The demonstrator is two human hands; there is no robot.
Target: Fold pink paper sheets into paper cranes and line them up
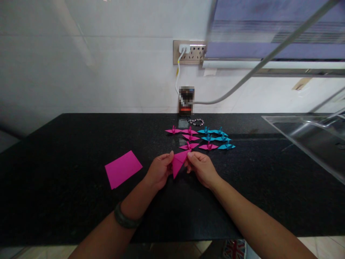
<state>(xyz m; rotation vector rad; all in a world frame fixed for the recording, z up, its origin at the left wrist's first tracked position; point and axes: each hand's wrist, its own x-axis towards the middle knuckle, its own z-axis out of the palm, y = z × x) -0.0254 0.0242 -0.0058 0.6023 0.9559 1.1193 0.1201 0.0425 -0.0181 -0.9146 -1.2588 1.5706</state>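
Folded pink paper (179,161): held between both hands, near the middle of the black desk (81,144), one point directed toward the near edge; contact with the desk cannot be determined.
Left hand (159,171): fingers grasping the paper's left side; dark bangle (124,218) on the forearm.
Right hand (202,168): fingers pinching the paper's upper right corner, thumb uppermost.
Origami cranes (208,147): five pink, five blue, set in rows just beyond the hands.
Loose pink paper (123,169): flat on the desk, left of the left hand.
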